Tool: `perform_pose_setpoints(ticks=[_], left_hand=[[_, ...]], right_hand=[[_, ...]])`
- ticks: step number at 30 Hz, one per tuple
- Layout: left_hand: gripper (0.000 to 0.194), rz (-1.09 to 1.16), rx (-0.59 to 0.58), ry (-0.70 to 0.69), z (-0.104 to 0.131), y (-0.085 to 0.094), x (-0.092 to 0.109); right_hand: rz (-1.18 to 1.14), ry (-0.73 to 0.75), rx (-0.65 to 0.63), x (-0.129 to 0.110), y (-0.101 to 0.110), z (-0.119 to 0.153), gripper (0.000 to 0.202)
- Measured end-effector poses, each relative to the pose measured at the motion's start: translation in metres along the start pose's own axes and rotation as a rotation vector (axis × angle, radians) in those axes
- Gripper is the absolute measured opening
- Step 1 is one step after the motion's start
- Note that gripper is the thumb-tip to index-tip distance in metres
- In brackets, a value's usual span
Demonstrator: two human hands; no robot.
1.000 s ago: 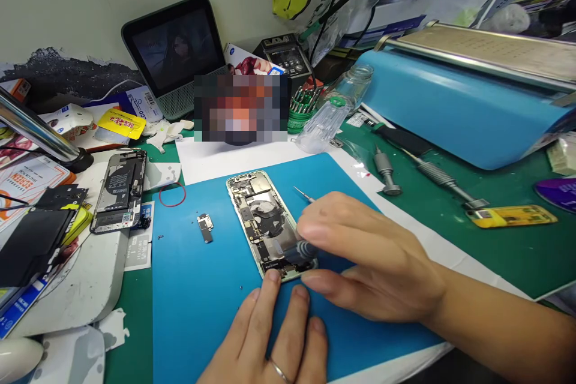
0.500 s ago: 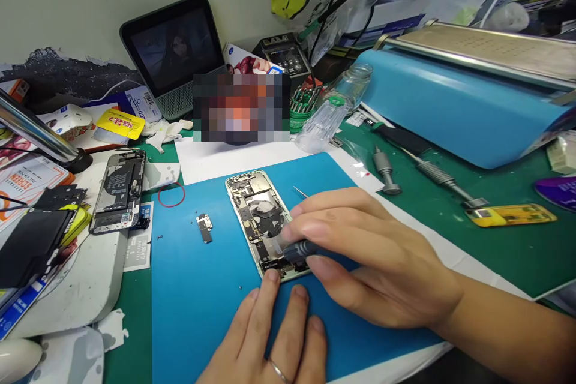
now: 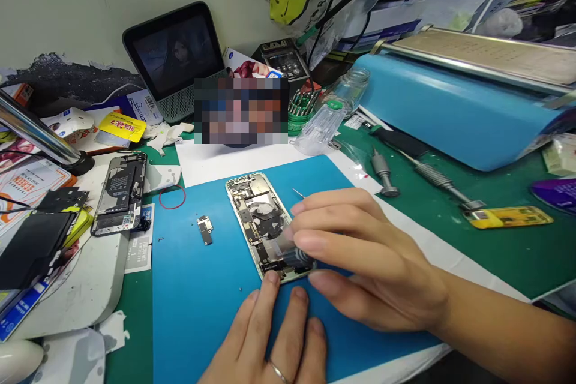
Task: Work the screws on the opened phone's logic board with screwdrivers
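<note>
Right hand (image 3: 373,258): fingers and thumb closed around a dark tool (image 3: 297,258), blurred, over the lower end of the opened phone.
Thin metal tip (image 3: 298,193): shows beside the right hand's fingers; what it belongs to, I cannot tell.
Left hand (image 3: 274,336): grasping nothing, fingers spread, index fingertip against the phone's near edge.
Opened phone (image 3: 265,216): lying flat on the blue mat (image 3: 193,324), inner parts facing up, between the small metal plate and the right hand.
Phone's long axis: slanting from upper left to lower right; the camera end points away from the person and a little left, the other end toward the hands.
Small metal plate (image 3: 205,230): left of the phone, apart from it, its long side slanting much the same way.
Work surface: blue mat over white paper (image 3: 211,162) and a green mat (image 3: 499,252); red band (image 3: 172,197) at the blue mat's far left.
Left side: second phone part (image 3: 119,192) on a white stand (image 3: 90,288).
Back: screen device (image 3: 177,51) leaning before a wall (image 3: 67,6) with flaking paint.
Right side: grey-handled drivers (image 3: 382,171) and a blue sheet (image 3: 450,111).
</note>
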State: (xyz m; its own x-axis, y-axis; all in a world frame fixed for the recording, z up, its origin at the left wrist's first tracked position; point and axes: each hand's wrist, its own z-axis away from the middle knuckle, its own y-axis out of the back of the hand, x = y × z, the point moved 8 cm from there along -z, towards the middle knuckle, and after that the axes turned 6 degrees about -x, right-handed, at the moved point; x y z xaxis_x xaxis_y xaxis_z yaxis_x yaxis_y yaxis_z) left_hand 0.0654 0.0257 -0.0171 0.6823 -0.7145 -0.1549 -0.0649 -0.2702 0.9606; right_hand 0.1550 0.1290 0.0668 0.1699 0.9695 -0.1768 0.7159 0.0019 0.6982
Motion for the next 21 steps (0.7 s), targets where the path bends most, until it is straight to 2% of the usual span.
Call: perform_pose_setpoints(ticks=[3, 6, 9, 12, 14, 18, 21], left_hand=[[0.038, -0.01, 0.011, 0.007, -0.0004, 0.0009, 0.0004], [0.037, -0.018, 0.013, 0.024, -0.0008, 0.0009, -0.0019], [0.037, -0.027, 0.051, -0.039, -0.0008, 0.0033, -0.002], [0.037, -0.023, 0.071, -0.063, -0.0005, 0.0045, -0.0038], [0.037, -0.014, 0.059, -0.052, -0.0006, 0.004, -0.0036], [0.035, -0.009, 0.032, 0.022, -0.0019, 0.0033, -0.0038], [0.033, -0.015, 0.072, 0.002, -0.0034, 0.0069, -0.0027]], right_hand=[[-0.046, 0.004, 0.001, 0.0, 0.0001, -0.0007, 0.029], [-0.058, -0.018, 0.008, 0.0017, 0.0002, -0.0011, 0.024], [-0.047, -0.053, 0.014, 0.0043, 0.0011, -0.0007, 0.021], [-0.093, -0.027, 0.002, 0.0026, -0.0005, -0.0004, 0.031], [-0.124, -0.014, 0.001, 0.0021, -0.0024, -0.0005, 0.035], [-0.147, 0.007, 0.001, 0.0013, -0.0054, -0.0009, 0.025], [-0.165, 0.013, -0.005, 0.0006, -0.0054, -0.0003, 0.03]])
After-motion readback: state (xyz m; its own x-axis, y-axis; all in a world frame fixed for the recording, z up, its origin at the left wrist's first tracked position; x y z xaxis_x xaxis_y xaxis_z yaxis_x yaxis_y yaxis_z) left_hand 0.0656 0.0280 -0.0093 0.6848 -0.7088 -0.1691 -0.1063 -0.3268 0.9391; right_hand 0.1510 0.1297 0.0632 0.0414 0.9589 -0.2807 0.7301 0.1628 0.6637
